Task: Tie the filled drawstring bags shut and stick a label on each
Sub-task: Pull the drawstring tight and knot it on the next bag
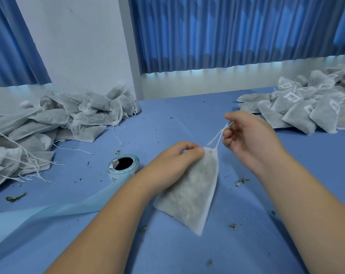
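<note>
While my left hand (172, 165) pinches the drawstring bag's (195, 192) neck, its long axis slanting away, mouth up-right, my right hand (246, 135) pinches its drawstring (217, 138).

Both bare forearms reach forward and angle inward. The left hand (174, 165) pinches the top of the drawstring bag (193, 190) with its fingertips. The right hand (248, 139), held higher with fingers curled, pinches the drawstring (217, 138).
</note>
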{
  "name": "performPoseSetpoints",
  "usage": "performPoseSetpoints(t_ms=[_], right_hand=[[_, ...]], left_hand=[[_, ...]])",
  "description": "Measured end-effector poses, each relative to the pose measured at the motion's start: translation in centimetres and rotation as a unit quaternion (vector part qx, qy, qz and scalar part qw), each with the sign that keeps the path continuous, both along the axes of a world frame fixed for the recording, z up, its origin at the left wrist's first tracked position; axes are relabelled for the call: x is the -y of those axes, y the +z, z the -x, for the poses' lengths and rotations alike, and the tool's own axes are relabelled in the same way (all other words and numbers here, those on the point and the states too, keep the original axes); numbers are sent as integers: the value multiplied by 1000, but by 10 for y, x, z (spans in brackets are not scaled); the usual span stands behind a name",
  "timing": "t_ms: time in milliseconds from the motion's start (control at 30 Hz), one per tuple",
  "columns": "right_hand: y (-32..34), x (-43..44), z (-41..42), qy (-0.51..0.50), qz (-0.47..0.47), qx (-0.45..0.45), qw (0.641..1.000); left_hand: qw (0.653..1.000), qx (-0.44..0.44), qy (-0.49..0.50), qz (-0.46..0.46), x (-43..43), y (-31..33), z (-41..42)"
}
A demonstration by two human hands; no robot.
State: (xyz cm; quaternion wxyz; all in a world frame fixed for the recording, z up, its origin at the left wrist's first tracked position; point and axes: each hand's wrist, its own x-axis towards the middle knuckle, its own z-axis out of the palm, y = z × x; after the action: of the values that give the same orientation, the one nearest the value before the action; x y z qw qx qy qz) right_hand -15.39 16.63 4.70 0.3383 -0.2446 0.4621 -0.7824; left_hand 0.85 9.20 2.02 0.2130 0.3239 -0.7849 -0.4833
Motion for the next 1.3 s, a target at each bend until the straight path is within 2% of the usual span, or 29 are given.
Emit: performPoseSetpoints(t_ms=[100,167,267,333,400,500,567,600,733,900,967,1133,1200,1300], right_hand=[[0,-1,3,-27,20,8,999],[1,-3,1,-21,42,-6,999],[3,-5,-8,-4,72,-96,993],[2,-5,-16,0,73,-198,977],[-2,-4,-25,7,48,-326,944],[-11,0,-34,17,-4,-494,869],[-15,1,-34,-1,-27,-578,815],[-15,2,-32,-3,-33,-598,801],[-17,3,-26,-10,-55,-626,778],[-20,2,-23,-8,-62,-627,776],[-21,3,-25,5,-50,-608,792],[-25,5,-38,59,4,-492,869],[-26,6,-41,57,8,-483,874],[-30,6,-43,63,-11,-503,862]], left_hand=[[997,22,-56,-47,-2,4,-4],[998,29,-45,-46,-2,4,-4],[1000,7,28,-1,-1,3,1],[995,-20,87,32,3,2,2],[989,-67,129,21,7,3,1],[980,-126,157,-7,9,7,0],[978,-134,156,-14,7,8,0],[979,-131,155,-16,7,8,0],[983,-127,128,-33,7,8,-1],[986,-141,79,-50,9,7,-3],[982,-159,82,-60,10,8,-6],[974,-158,148,-68,9,18,-21],[970,-147,188,-53,6,22,-31],[958,-109,264,6,0,19,-56]])
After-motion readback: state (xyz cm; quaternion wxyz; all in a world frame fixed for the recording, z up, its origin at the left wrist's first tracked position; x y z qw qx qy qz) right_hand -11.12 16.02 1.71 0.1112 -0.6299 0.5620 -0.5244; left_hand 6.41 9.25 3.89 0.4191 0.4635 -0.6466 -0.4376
